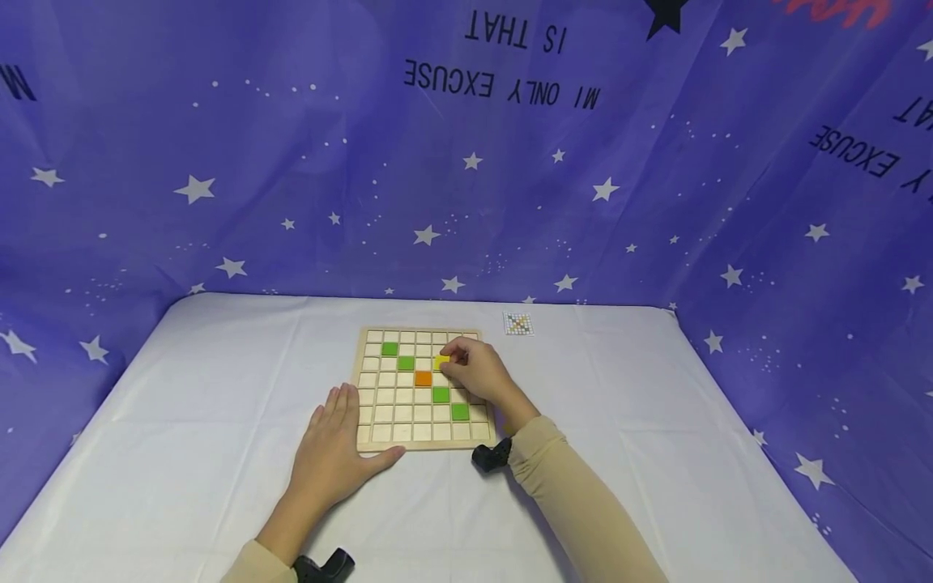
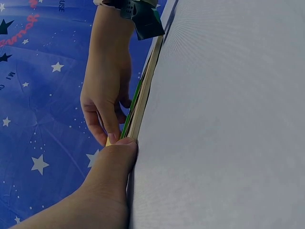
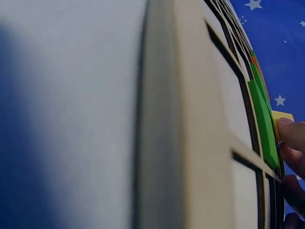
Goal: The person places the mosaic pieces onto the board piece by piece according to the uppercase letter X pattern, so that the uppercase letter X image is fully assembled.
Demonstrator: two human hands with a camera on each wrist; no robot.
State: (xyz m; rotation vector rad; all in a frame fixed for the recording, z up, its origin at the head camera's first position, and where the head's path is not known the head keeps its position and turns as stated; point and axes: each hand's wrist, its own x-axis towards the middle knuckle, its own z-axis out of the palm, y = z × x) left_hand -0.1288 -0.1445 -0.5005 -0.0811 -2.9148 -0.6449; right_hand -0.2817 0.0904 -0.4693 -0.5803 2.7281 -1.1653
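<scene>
A square wooden grid board (image 1: pixel 420 445) lies on the white table. Set in its cells are several green tiles (image 1: pixel 440 394) and one orange tile (image 1: pixel 423 379), forming a diagonal. My right hand (image 1: pixel 477 371) pinches a yellow tile (image 1: pixel 441 362) between thumb and fingertips, over a cell up and to the right of the orange one. In the right wrist view the yellow tile (image 3: pixel 283 115) stands tilted above the board. My left hand (image 1: pixel 331 441) rests at the board's left front corner with straight fingers along the side, its thumb (image 2: pixel 120 149) against the front edge.
A small pattern card (image 1: pixel 518 324) with a printed coloured grid lies beyond the board's far right corner. White cloth covers the table (image 1: pixel 641 478). A purple curtain (image 1: pixel 364 186) with stars and lettering hangs behind and at the sides.
</scene>
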